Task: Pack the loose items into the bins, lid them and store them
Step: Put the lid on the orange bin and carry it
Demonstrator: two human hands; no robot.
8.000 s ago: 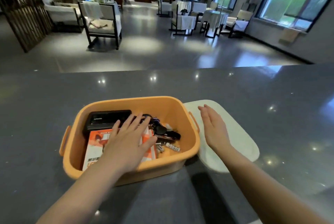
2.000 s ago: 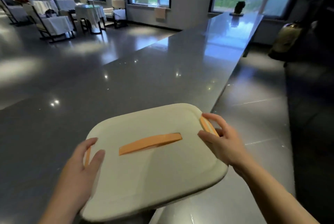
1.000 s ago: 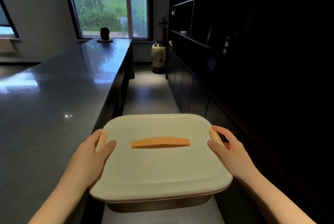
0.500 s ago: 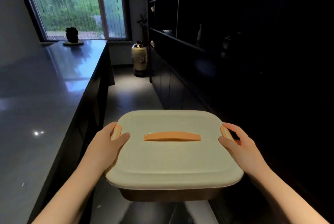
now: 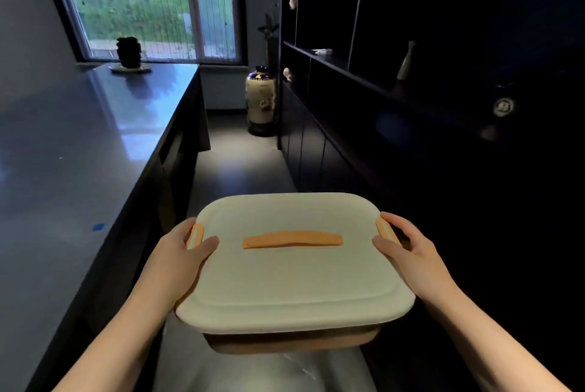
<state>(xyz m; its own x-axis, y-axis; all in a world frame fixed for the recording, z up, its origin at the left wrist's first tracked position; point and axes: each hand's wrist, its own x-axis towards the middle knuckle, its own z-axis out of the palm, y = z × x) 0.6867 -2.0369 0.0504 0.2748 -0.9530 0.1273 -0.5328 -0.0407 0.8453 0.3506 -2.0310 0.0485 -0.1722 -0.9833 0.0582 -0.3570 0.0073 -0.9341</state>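
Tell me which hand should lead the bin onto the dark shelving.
Right, probably. The right hand grips the bin by the side handle nearest the dark shelving; the left hand holds the counter side, so it would follow.

A cream-white lid [image 5: 294, 268] with an orange strap handle [image 5: 292, 239] covers an orange bin [image 5: 291, 342] with orange side handles. Glossy dark grey table [image 5: 79, 151]. Black shelving [image 5: 443, 75]. A cream floor vase [image 5: 260, 100] with dark blue neck and floral pattern.
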